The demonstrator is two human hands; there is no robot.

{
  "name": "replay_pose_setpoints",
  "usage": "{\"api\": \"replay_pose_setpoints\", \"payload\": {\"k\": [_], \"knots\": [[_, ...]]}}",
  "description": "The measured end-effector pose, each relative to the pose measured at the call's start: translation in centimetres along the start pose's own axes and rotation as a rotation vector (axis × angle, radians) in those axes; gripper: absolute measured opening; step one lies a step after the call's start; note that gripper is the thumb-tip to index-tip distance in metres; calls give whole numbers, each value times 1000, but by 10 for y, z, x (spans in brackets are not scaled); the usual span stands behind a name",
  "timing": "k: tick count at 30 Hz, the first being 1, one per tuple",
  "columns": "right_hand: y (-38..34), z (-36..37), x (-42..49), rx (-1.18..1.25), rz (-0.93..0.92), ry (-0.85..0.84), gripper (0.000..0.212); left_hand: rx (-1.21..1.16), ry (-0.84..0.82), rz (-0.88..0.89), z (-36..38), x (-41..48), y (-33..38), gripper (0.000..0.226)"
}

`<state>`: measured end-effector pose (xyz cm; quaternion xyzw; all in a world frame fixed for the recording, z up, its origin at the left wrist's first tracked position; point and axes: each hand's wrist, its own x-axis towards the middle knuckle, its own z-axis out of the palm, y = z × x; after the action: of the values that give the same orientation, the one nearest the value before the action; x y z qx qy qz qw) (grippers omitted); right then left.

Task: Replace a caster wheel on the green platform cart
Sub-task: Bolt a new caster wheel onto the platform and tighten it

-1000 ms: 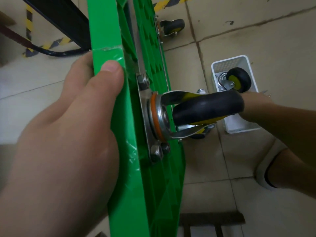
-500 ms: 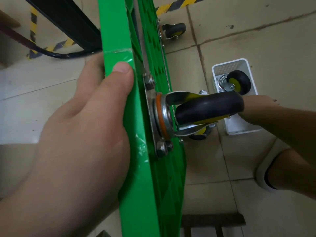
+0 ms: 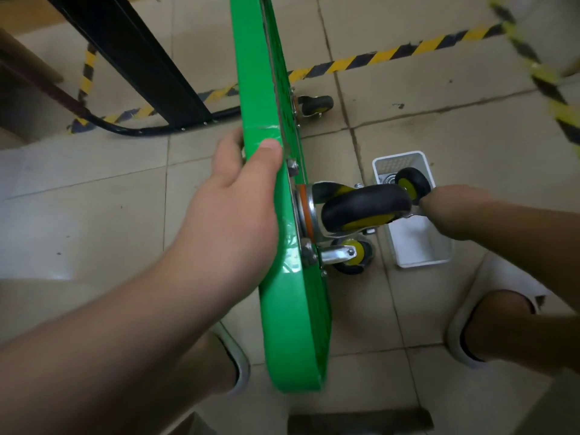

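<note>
The green platform cart (image 3: 292, 324) stands on its edge on the tiled floor. My left hand (image 3: 232, 215) grips its upper rim, thumb over the green edge. A black caster with a yellow hub (image 3: 364, 208) is bolted to the underside and points right. Below it sits a second caster (image 3: 351, 255), and a third (image 3: 315, 105) is farther back. My right hand (image 3: 452, 211) reaches over a white basket (image 3: 420, 255) holding a spare caster (image 3: 411, 182). Its fingers are hidden behind the mounted wheel, where a bit of metal shows.
A black frame leg (image 3: 141, 67) and a black cable (image 3: 131, 130) lie at the back left. Yellow-black hazard tape (image 3: 392, 54) crosses the floor behind. My two feet in white shoes (image 3: 464, 328) stand either side of the cart. A dark slat (image 3: 361, 419) lies at the bottom.
The view has drawn back and up, showing more floor and both feet. My left hand keeps its grip on the cart edge, and my right hand stays at the basket.
</note>
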<state>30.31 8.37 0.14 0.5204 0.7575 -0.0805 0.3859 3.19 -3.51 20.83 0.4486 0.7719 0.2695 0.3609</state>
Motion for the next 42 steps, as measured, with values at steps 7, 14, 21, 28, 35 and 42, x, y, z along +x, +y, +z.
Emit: {"api": "replay_pose_setpoints", "payload": {"k": [7,14,21,28,35,42], "knots": [[13,-51,-32,53,-37,169,14,-63,-27,-16,0,-3,3,40],[27,-106,-90,255,0,459,12,-183,-55,-27,-1,-4,5,39],[20,-135,-159,515,-45,651,15,-214,-84,-17,-3,-7,6,39],[-23,-133,-213,900,-169,606,5,-229,-78,-19,-3,-9,8,40],[-64,-98,-222,1025,-305,442,7,-234,-67,-23,-1,-7,6,39],[-81,-86,-215,916,-343,429,13,-239,-61,-34,1,-4,5,39]]}}
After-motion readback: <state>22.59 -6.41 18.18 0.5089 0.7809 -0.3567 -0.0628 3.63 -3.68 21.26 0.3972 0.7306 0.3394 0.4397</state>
